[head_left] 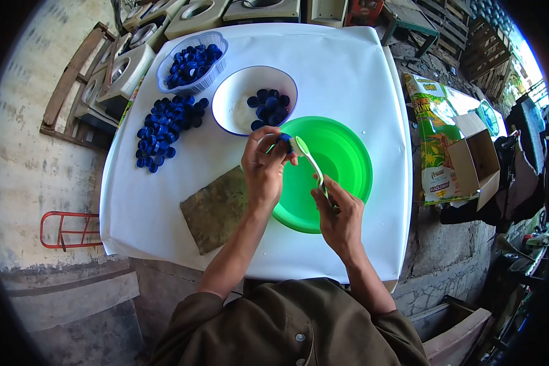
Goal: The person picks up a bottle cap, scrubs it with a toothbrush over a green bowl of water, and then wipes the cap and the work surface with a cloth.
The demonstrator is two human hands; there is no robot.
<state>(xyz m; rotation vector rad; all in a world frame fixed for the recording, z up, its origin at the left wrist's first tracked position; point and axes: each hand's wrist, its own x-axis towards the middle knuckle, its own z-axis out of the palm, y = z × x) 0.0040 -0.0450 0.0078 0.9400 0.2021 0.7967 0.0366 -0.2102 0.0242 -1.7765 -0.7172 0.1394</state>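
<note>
My left hand holds a blue bottle cap above the left rim of a green basin. The head of a green and white brush touches the cap. Fingers of my right hand are closed around the brush's handle, over the basin. Behind my left hand stands a white bowl with several blue caps at its right side. A pale basket full of blue caps is farther back, and a loose pile of caps lies in front of it.
A dark, stained flat slab lies left of the basin on the white-covered table. To the right of the table are an open cardboard box and a green printed sack. A red metal frame stands at the left.
</note>
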